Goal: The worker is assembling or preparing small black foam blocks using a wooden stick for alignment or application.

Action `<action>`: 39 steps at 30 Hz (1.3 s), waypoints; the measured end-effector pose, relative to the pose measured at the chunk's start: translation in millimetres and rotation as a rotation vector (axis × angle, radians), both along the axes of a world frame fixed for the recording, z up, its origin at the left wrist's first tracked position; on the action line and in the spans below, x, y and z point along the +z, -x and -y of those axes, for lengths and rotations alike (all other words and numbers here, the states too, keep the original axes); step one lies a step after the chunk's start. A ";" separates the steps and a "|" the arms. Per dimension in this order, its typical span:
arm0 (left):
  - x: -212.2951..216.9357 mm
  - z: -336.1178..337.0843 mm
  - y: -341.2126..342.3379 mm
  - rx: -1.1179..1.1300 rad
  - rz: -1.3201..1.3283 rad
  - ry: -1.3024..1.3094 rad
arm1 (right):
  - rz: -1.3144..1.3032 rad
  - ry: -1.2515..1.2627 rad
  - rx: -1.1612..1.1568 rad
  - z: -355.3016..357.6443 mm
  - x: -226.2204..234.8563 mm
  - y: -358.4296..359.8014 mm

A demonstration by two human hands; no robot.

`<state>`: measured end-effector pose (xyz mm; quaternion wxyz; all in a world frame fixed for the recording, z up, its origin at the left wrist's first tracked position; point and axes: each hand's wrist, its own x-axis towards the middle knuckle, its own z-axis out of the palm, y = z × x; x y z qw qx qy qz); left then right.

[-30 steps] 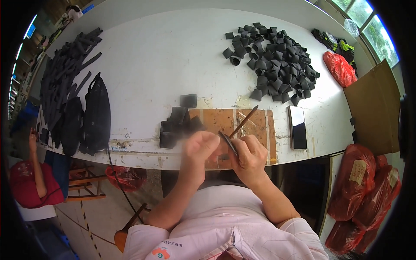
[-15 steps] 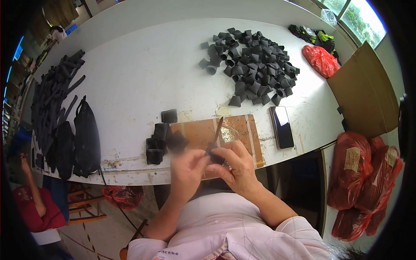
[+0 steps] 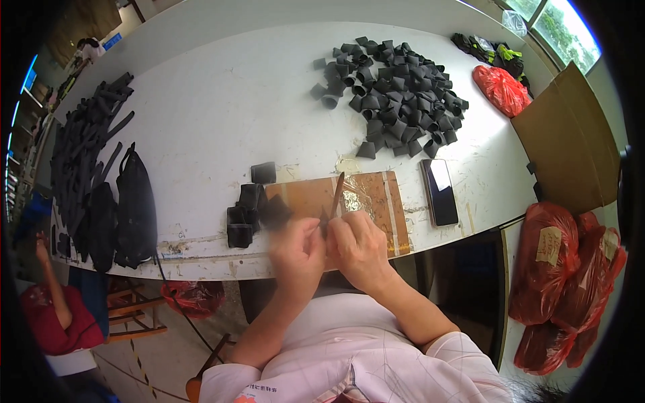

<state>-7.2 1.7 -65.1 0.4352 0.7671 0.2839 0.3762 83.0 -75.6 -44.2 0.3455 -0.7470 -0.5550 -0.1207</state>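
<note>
My left hand (image 3: 295,252) is smeared by motion, its thumb and forefinger pinched at a small black fabric piece (image 3: 324,222) between my hands. Pressed close on the other side, my right hand (image 3: 359,245) has its fingers curled over the same piece, most of which they hide. A slim brown pointed stick (image 3: 339,191) juts up from between the hands; its lower end is hidden, and I cannot tell which hand bears it. Under them lies a brown taped board (image 3: 376,201). Several short black fabric tubes (image 3: 252,198) sit left of the board, one blurred tube (image 3: 275,212) resting on its edge.
A heap of black tubes (image 3: 403,101) covers the far right of the white table (image 3: 215,107). Black strips (image 3: 91,141) and a black pouch (image 3: 136,208) lie left. A phone (image 3: 440,193), red bag (image 3: 500,91) and cardboard flap (image 3: 568,134) stand right. Another person's arm (image 3: 57,285) shows lower left.
My right hand has turned, its fingers curling down over the black piece, which is now more covered. My left hand has shifted slightly and is blurred. The whole view has tilted a little.
</note>
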 end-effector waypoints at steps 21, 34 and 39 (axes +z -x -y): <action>20.1 3.6 0.0 -0.035 -0.040 -0.088 | -0.980 0.018 0.045 14.9 8.1 -6.5; 22.8 -3.6 1.9 -0.063 0.054 -0.102 | -0.575 -0.149 0.020 2.0 12.7 3.0; 18.7 -3.7 3.0 -0.156 0.081 0.349 | -0.515 -0.163 0.024 0.2 10.7 -1.5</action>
